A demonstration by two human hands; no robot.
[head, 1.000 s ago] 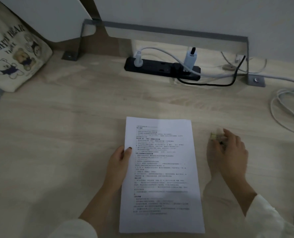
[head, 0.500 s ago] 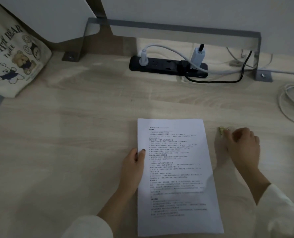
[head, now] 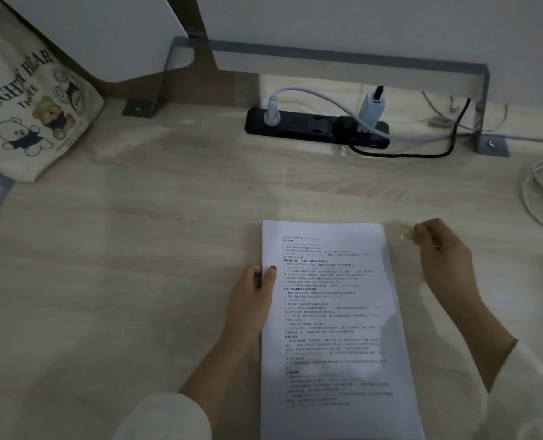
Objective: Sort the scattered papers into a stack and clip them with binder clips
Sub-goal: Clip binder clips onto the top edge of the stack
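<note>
My right hand (head: 442, 250) is curled, with the fingertips pinching a small pale yellow binder clip (head: 404, 234). The clip is blurred, so I cannot tell whether its mouth is open. It sits just off the top right corner of the paper stack (head: 333, 315), at about one o'clock from the stack's middle, and I cannot tell whether it touches the desk (head: 130, 255).

My left hand (head: 253, 301) grips the stack's left edge at about nine o'clock, thumb on top of the printed sheet and fingers tucked under. The sheets lie squared up in one pile, flat on the desk, the long side running away from me.

Farther out, at twelve o'clock, a black power strip (head: 314, 128) with plugs in it lies near the wall. At ten o'clock a cloth bag (head: 32, 115) printed with bears leans up. At two o'clock, loose white cables (head: 538, 192) loop near the desk's edge.
</note>
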